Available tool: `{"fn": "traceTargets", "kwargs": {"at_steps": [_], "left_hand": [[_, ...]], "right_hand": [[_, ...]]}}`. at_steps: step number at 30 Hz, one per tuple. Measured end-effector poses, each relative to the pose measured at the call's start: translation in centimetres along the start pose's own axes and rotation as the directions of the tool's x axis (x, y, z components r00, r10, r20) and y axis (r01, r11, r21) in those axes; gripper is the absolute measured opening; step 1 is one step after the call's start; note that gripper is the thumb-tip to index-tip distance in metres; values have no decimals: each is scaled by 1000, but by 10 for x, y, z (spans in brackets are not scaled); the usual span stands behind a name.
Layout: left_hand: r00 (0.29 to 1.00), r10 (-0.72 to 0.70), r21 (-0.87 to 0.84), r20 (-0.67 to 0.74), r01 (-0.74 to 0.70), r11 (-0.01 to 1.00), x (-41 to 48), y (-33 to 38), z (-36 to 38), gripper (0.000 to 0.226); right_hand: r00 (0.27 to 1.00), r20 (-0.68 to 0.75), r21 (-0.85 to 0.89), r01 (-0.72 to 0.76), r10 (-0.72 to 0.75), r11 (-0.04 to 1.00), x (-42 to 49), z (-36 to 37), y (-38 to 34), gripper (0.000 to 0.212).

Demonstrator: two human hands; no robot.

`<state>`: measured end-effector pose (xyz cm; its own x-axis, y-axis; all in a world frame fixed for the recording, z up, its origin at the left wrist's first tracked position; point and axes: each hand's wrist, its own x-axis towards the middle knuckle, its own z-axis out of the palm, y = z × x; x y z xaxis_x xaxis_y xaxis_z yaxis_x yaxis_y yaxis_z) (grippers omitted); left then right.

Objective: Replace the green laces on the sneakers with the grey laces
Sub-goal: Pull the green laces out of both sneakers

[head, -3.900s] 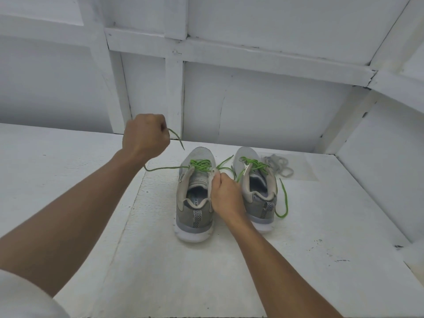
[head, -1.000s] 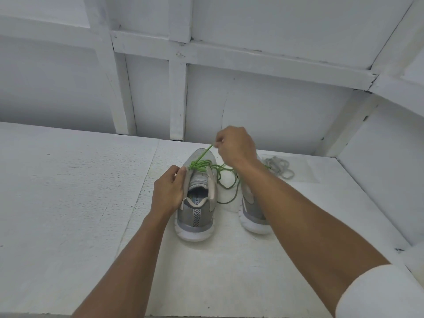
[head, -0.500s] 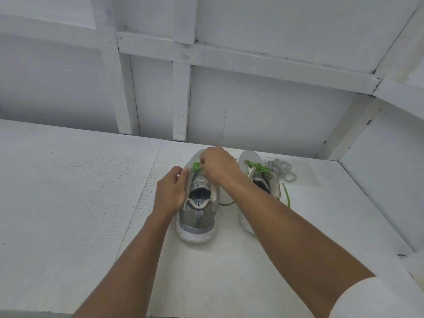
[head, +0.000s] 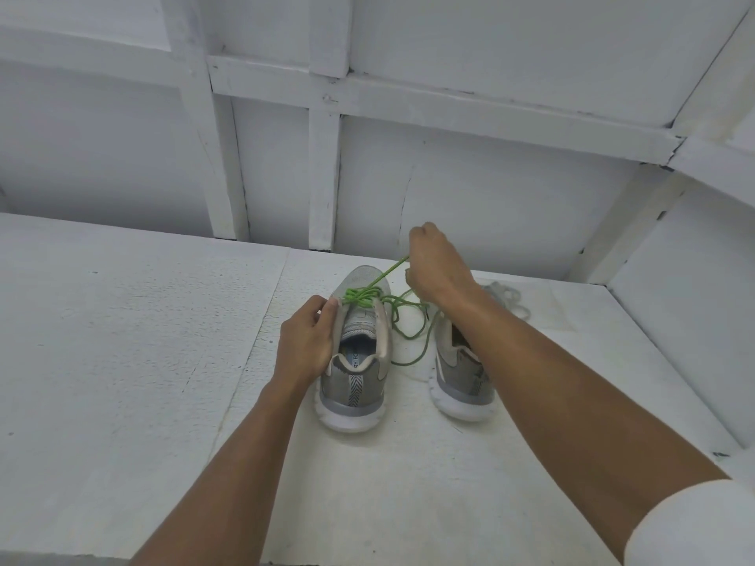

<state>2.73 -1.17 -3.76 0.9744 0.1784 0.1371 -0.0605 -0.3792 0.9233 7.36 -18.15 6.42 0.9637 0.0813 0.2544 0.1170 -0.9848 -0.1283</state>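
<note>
Right hand [head: 439,267]: fingers curled, pinching green lace [head: 384,276]. Strand taut, running near-left down to crossings on left sneaker [head: 354,377].
Left hand [head: 304,341]: fingers curled round left side of that sneaker's collar, thumb tip beside top eyelets.
Loose green loops trail right, lying between 2 sneakers.
Right sneaker [head: 459,388] just beside left one, partly hidden under right forearm; its lacing not visible.
Grey laces [head: 508,298] heaped far right, behind right wrist, apart from both sneakers.
All on white table [head: 122,361]. White sleeve [head: 694,524] at near right corner.
</note>
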Motion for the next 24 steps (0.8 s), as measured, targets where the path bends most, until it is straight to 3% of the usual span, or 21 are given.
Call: {"fn": "traceTargets", "kwargs": {"at_steps": [9, 12, 15, 17, 19, 24], "left_hand": [[1000, -6, 7, -5, 6, 1000, 0, -1, 1, 37], [1000, -10, 7, -4, 10, 1000, 0, -1, 0, 36], [1000, -10, 21, 0, 10, 1000, 0, 0, 1, 35], [1000, -8, 26, -4, 8, 1000, -1, 0, 0, 34], [1000, -3, 35, -5, 3, 999, -1, -1, 0, 34], [1000, -8, 67, 8, 8, 998, 0, 2, -1, 36]], "right_hand": [[991, -91, 30, -100, 102, 995, 10, -25, 28, 19], [991, -84, 21, -107, 108, 994, 9, -14, 26, 29], [994, 3, -9, -110, 110, 994, 5, 3, 17, 23], [986, 145, -63, -77, 85, 995, -1, 10, 9, 11], [965, 258, -112, -10, 39, 994, -6, 16, 3, 18], [962, 274, -9, 1, 1, 1000, -13, 8, -5, 19]]}}
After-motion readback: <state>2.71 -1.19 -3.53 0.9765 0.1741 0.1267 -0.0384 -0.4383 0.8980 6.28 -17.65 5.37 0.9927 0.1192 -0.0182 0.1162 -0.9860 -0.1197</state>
